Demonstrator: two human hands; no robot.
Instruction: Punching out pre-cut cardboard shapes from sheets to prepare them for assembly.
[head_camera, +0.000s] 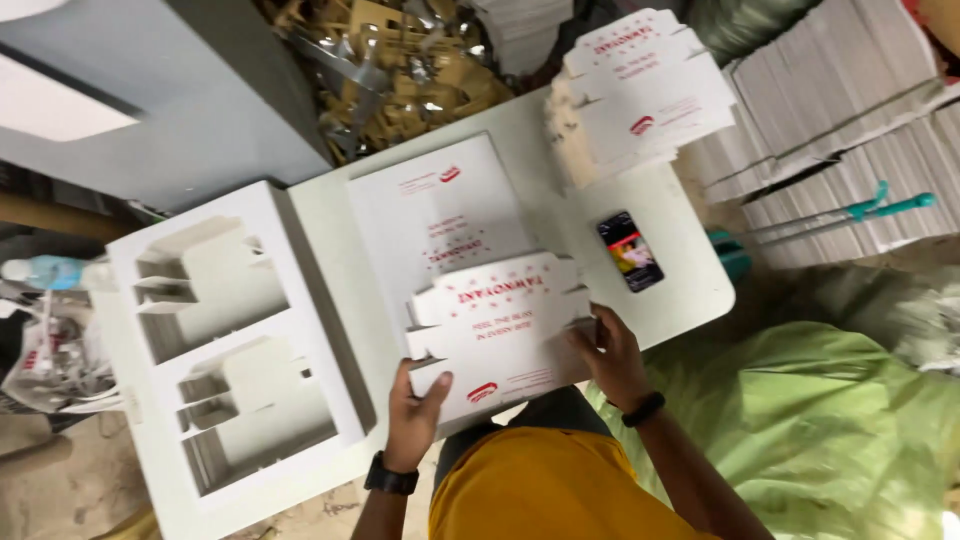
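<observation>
Both my hands grip a stack of flat die-cut white box blanks with red print, held just above the near edge of the white table. My left hand clasps the stack's lower left corner. At its right edge sits my right hand, fingers curled over it. Beneath the stack lies a pile of uncut white printed sheets.
To the left lies a thick stack of white waste frames with cut-out holes. Another stack of box blanks stands at the table's far right, a phone beside it. Cardboard scraps lie beyond, bundled sheets to the right, green sacking below.
</observation>
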